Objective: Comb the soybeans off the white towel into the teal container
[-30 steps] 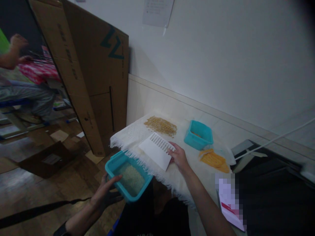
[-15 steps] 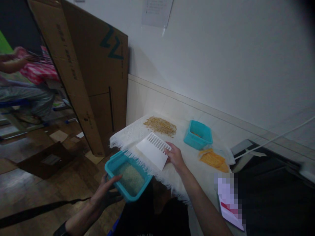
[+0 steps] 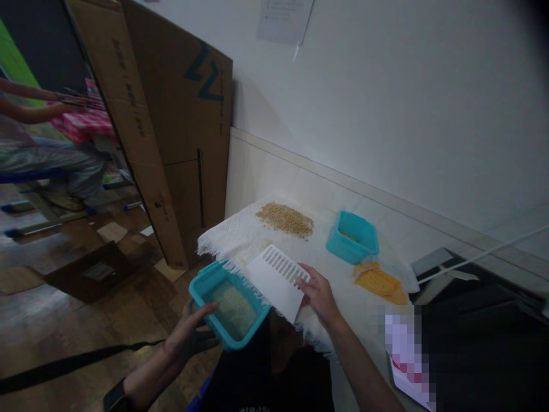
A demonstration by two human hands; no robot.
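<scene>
My left hand [image 3: 186, 336] grips a teal tub [image 3: 205, 281] of white rice by its near rim, held just below the fringed edge of the white cloth [image 3: 240, 237]. My right hand [image 3: 317, 294] holds a white slotted scraper [image 3: 277, 280] by its right side, tilted at the cloth's front edge with its lower corner over the tub. A heap of tan beans [image 3: 285, 219] lies on the far part of the cloth.
A second teal tub [image 3: 352, 237] stands behind a yellow cloth [image 3: 380, 283] to the right. Tall cardboard sheets [image 3: 171, 114] lean on the wall at left. Another person [image 3: 38, 143] sits far left. A dark device [image 3: 472, 309] fills the right.
The scraper and my right hand have slid toward me, to the cloth's front edge above the tub. The view has shifted slightly; the tub stays in my left hand.
</scene>
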